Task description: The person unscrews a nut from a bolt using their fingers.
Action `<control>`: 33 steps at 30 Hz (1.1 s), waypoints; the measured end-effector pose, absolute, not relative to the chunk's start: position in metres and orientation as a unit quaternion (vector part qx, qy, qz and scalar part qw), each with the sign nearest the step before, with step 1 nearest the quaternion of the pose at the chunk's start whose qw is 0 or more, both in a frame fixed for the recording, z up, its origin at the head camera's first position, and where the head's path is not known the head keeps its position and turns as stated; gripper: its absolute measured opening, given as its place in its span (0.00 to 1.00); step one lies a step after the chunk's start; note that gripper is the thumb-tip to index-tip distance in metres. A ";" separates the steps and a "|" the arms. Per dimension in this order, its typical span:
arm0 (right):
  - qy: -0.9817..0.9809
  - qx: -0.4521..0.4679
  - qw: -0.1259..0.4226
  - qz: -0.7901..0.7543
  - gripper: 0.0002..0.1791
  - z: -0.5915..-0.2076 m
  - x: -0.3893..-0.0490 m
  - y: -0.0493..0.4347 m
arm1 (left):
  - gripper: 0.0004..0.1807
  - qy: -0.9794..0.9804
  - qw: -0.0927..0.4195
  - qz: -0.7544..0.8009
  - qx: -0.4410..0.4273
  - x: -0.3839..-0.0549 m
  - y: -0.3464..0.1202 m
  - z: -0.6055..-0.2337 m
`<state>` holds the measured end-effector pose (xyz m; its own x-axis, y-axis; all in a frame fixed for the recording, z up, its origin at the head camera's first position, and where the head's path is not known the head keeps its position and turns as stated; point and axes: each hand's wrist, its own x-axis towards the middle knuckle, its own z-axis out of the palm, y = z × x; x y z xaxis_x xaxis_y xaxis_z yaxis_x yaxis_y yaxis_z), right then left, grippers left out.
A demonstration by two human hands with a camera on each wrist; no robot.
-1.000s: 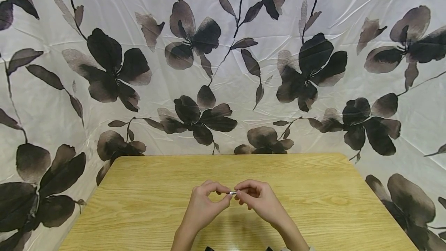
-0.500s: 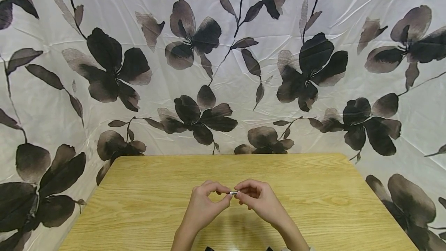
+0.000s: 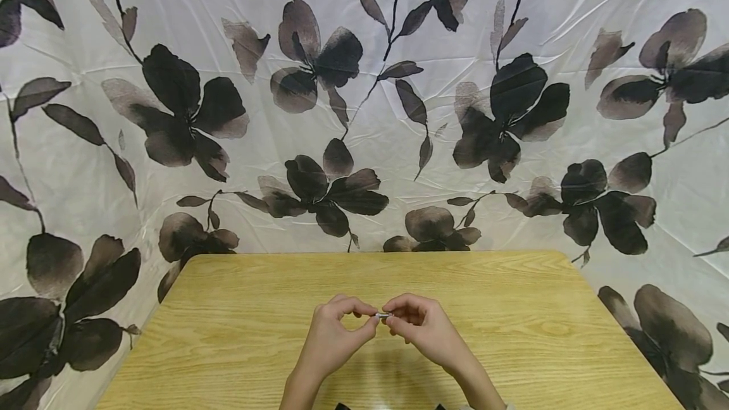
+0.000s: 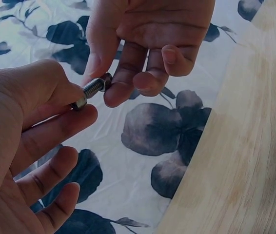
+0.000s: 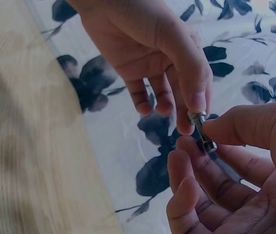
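A small silver bolt [image 3: 384,315] spans the gap between the two hands, above the table. Its threaded shank shows in the left wrist view, with a wider metal piece at each end; which is head and which is nut I cannot tell. My left hand [image 3: 338,334] pinches one end between thumb and forefinger, its other fingers loosely bent. At the opposite end, the thumb and forefinger of my right hand [image 3: 426,329] hold the bolt [image 5: 202,128]. In the right wrist view, the wider end piece [image 5: 209,146] pokes out beside the right thumb.
Beneath the hands is a light wooden table [image 3: 239,309] with rounded far corners. White cloth [image 3: 398,144] printed with dark flowers hangs behind it and at both sides. Two small dark objects [image 3: 342,406] show at the bottom edge of the head view.
The right thumb and fingertips have shifted slightly on the bolt, and a little more of its right end shows. The left hand stays in place.
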<state>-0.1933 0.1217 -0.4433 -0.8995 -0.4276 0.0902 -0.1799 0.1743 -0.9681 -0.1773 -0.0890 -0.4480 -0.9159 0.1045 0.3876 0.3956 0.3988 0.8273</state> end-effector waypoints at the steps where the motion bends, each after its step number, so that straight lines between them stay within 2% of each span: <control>1: 0.759 -0.200 0.102 -0.611 0.13 -0.443 -0.193 0.122 | 0.15 -0.825 0.140 -0.526 -0.153 -0.178 -0.089 -0.448; 17: 0.771 -0.154 0.101 -0.609 0.20 -0.441 -0.193 0.123 | 0.14 -0.822 0.158 -0.525 -0.151 -0.178 -0.088 -0.448; 33: 0.752 -0.170 0.097 -0.629 0.16 -0.441 -0.193 0.126 | 0.15 -0.824 0.128 -0.532 -0.144 -0.177 -0.089 -0.446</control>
